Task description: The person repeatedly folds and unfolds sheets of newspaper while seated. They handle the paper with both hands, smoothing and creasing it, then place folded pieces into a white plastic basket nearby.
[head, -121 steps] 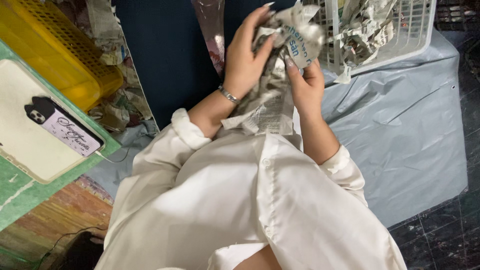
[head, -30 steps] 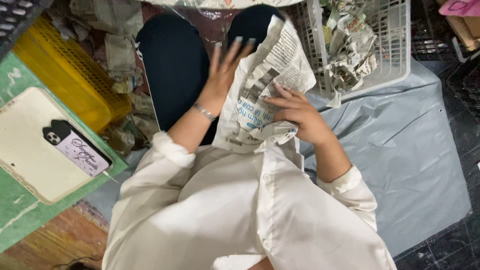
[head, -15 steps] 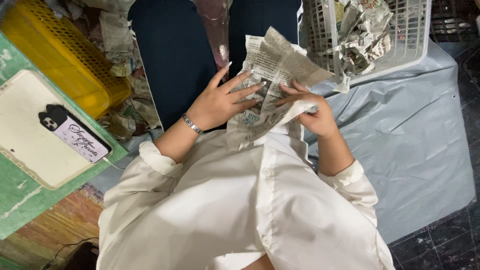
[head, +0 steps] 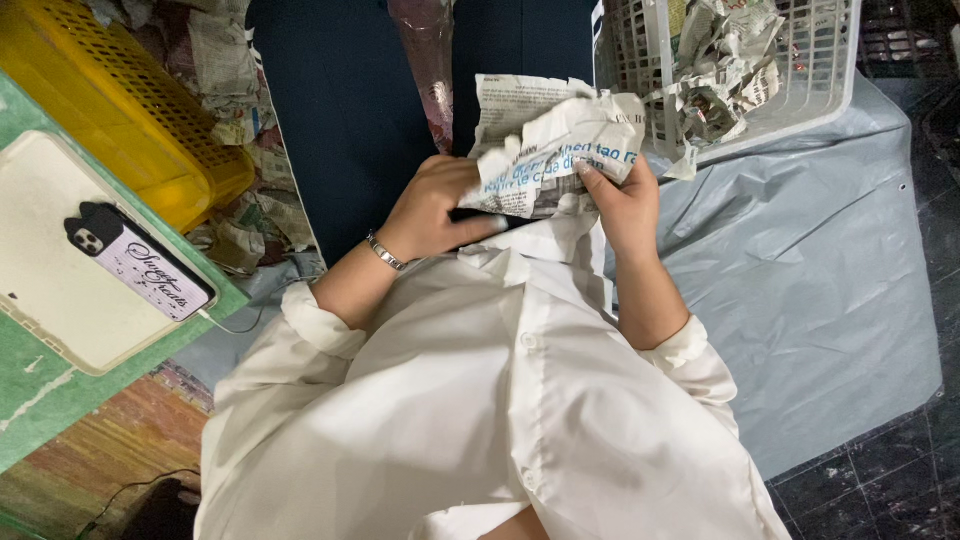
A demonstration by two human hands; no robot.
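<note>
Gripping a crumpled sheet of newspaper (head: 550, 145), both hands are up over the dark blue lap (head: 330, 100). The right hand (head: 625, 205) has its fingers curled tight onto the paper's right edge, thumb pressed on the printed face, fingertips wrapped behind. The left hand (head: 440, 205) comes in from the other side, fingers bent together along the lower left of the sheet, with something dark (head: 480, 215) showing just under the fingertips; what it is I cannot tell from this angle. A silver bracelet (head: 383, 252) sits on the left wrist, just back from those fingers.

The newspaper bunches between the two sets of fingers, its top corner standing up beyond them, its lower edge touching the collar of the white shirt (head: 480, 400). Past the right fingers, up and away, a white plastic basket (head: 830, 70) holds more scrunched newspaper wads (head: 720, 60), resting on a grey plastic sheet (head: 800, 260) that spreads out beside the right forearm. Just above the left fingers a strip of clear plastic wrap (head: 430, 60) hangs down over the lap.

Well off to the left of the left fingers, a yellow crate (head: 120, 110) with loose paper scraps (head: 230, 60) beside it, and nearer the viewer a green table (head: 20, 400) carrying a cream tray (head: 50, 300) with a phone (head: 140, 262) lying on it.
</note>
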